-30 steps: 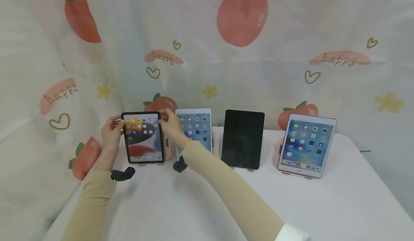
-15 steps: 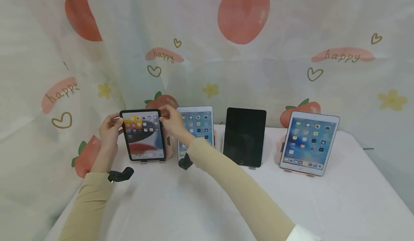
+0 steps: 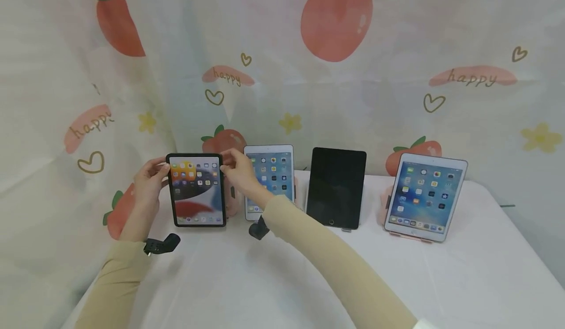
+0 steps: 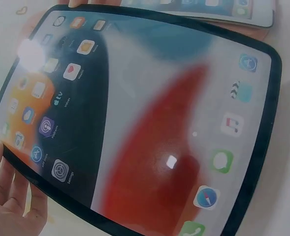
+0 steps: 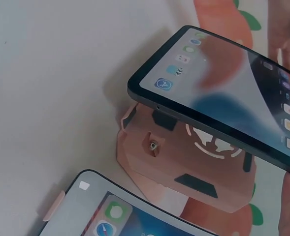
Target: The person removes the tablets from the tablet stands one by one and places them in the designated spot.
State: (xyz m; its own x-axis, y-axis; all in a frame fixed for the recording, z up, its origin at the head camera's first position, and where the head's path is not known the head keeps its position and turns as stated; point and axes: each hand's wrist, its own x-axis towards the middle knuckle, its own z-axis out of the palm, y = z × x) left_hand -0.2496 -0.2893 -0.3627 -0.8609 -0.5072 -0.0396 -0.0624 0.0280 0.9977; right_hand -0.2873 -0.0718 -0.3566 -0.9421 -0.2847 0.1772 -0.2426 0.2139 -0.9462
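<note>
A black-framed tablet [image 3: 197,199] with a lit home screen stands nearly upright between two hands. The left hand [image 3: 147,182] pinches its left edge near the top corner, thumb in front and fingers behind. On the opposite edge, the right hand [image 3: 243,174] pinches with its thumb at the front. Behind the tablet is a pink stand [image 5: 184,152] with dark pads. A gap shows between stand and tablet in the right wrist view. The tablet's lower edge hides the stand's front lips in the head view.
A white tablet [image 3: 271,174] stands right beside, partly behind the right forearm. Farther right are a dark-screened tablet [image 3: 337,189] and another white tablet [image 3: 425,196], tilted on its pink stand. All are on a white-covered table [image 3: 265,290] before a printed curtain [image 3: 379,108].
Both hands have drawn the black-framed tablet off its stand toward the front; the lips seen under it earlier are now covered. The head view has shifted slightly.
</note>
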